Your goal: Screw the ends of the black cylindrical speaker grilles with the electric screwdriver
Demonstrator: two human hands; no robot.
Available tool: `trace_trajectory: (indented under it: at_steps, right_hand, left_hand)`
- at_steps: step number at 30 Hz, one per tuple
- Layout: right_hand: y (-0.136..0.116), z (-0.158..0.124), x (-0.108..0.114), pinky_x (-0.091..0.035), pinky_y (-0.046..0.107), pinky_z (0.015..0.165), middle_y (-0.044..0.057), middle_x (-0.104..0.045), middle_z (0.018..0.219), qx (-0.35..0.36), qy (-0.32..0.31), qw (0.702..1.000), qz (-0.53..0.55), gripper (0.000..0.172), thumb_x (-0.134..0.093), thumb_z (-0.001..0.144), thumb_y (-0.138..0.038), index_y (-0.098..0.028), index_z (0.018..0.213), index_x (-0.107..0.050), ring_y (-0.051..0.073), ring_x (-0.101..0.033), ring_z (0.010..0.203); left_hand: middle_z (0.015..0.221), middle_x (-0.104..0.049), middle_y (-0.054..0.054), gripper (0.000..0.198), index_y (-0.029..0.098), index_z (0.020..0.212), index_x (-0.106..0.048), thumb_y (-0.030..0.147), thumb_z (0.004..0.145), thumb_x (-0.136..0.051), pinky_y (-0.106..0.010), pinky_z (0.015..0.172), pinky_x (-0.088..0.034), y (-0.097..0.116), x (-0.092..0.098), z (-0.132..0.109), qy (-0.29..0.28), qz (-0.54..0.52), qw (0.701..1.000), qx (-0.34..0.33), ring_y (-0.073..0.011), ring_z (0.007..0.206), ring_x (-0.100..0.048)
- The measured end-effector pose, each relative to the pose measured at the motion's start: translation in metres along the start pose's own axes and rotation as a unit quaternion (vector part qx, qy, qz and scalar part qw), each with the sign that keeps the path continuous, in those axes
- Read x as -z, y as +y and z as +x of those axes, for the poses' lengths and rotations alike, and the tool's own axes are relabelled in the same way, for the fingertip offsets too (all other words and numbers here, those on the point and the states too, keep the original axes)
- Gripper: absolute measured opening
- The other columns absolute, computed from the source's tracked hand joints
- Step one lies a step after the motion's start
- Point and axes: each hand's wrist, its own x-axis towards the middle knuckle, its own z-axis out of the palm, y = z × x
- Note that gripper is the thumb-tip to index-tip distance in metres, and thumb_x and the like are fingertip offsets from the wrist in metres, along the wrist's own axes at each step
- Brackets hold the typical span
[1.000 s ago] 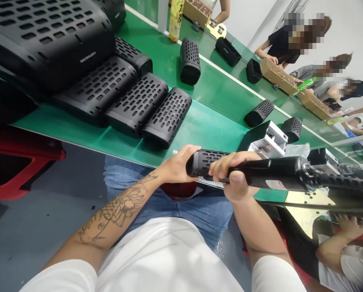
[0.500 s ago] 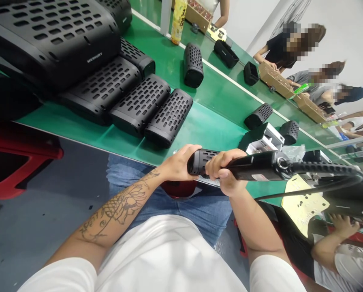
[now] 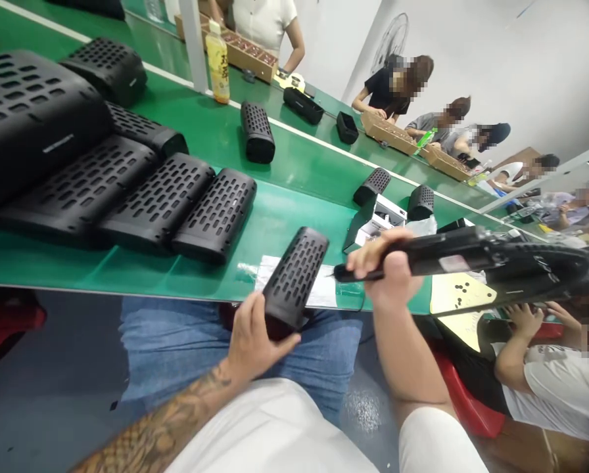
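My left hand (image 3: pixel 255 338) grips the near end of a black perforated housing (image 3: pixel 297 272), its thumb and fingers around that end. The housing tilts over the table's front edge, its far end above a white sheet (image 3: pixel 267 268). My right hand (image 3: pixel 386 266) is wrapped around a black electric screwdriver (image 3: pixel 437 253), which points left with its thin tip just right of the housing. Tip and housing are apart. Screws, if any, are too small to make out.
Several similar black housings (image 3: pixel 215 213) stand in a row at the left, beside a larger one (image 3: pixel 33 125). An opened white box (image 3: pixel 380 217) lies behind my right hand. A yellow perforated sheet (image 3: pixel 459 295) is at the right, near a co-worker's hands (image 3: pixel 526 322). A bottle (image 3: pixel 218 62) stands further back.
The screwdriver has come away to the right of the housing. My left hand has turned the housing so its slotted face shows more fully, and drawn its near end towards me. The view has shifted right.
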Motion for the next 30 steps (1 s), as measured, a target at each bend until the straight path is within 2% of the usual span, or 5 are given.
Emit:
trace_trajectory:
  at_steps: [5, 8, 11, 17, 30]
  right_hand:
    - [0.023, 0.056, 0.102, -0.063, 0.032, 0.052, -0.008, -0.069, 0.065, 0.031, 0.177, 0.954, -0.241, 0.038, -0.095, 0.096, -0.058, -0.026, 0.101, -0.075, 0.015, -0.067, 0.048]
    - [0.055, 0.069, 0.137, -0.061, 0.034, 0.048, -0.008, -0.068, 0.062, 0.037, 0.188, 0.95, -0.246, 0.041, -0.094, 0.095, -0.062, -0.028, 0.092, -0.072, 0.017, -0.066, 0.046]
    - [0.075, 0.069, 0.149, -0.059, 0.036, 0.044, -0.011, -0.061, 0.056, 0.032, 0.191, 0.959, -0.207, 0.045, -0.098, 0.09, -0.064, -0.032, 0.09, -0.067, 0.018, -0.062, 0.042]
    - [0.069, 0.059, 0.146, -0.061, 0.037, 0.05, -0.01, -0.063, 0.06, -0.004, 0.181, 0.965, -0.188, 0.04, -0.098, 0.093, -0.058, -0.03, 0.095, -0.069, 0.017, -0.063, 0.045]
    - [-0.017, -0.009, 0.055, -0.064, 0.032, 0.051, -0.009, -0.069, 0.065, -0.006, -0.003, 1.0, -0.025, 0.022, -0.093, 0.103, -0.043, -0.029, 0.109, -0.077, 0.014, -0.063, 0.044]
  left_hand:
    - [0.174, -0.071, -0.012, 0.111, 0.056, 0.191, -0.03, 0.022, 0.097, -0.077, -0.072, 0.119, -0.075, 0.027, -0.01, -0.021, -0.225, -0.107, 0.945, -0.213, -0.0438, 0.151, -0.079]
    - [0.176, -0.072, 0.003, 0.105, 0.064, 0.183, -0.046, 0.007, 0.098, -0.069, -0.062, 0.137, -0.065, 0.039, -0.003, 0.05, -0.293, -0.104, 0.898, -0.311, -0.0305, 0.16, -0.074]
    - [0.189, -0.059, -0.011, 0.104, 0.042, 0.184, -0.056, 0.009, 0.089, -0.083, -0.072, 0.15, -0.04, 0.046, 0.009, 0.14, -0.298, -0.028, 0.904, -0.307, -0.0422, 0.177, -0.055]
    - [0.135, -0.078, -0.029, 0.114, 0.01, 0.17, -0.069, 0.064, 0.077, -0.106, -0.064, 0.118, -0.052, 0.048, 0.015, 0.218, -0.359, 0.157, 0.899, -0.195, -0.0521, 0.128, -0.071]
    - [0.141, -0.075, -0.021, 0.111, 0.035, 0.186, -0.055, 0.067, 0.088, -0.095, -0.05, 0.1, -0.052, 0.041, 0.029, 0.222, -0.401, 0.152, 0.893, -0.138, -0.0447, 0.118, -0.075]
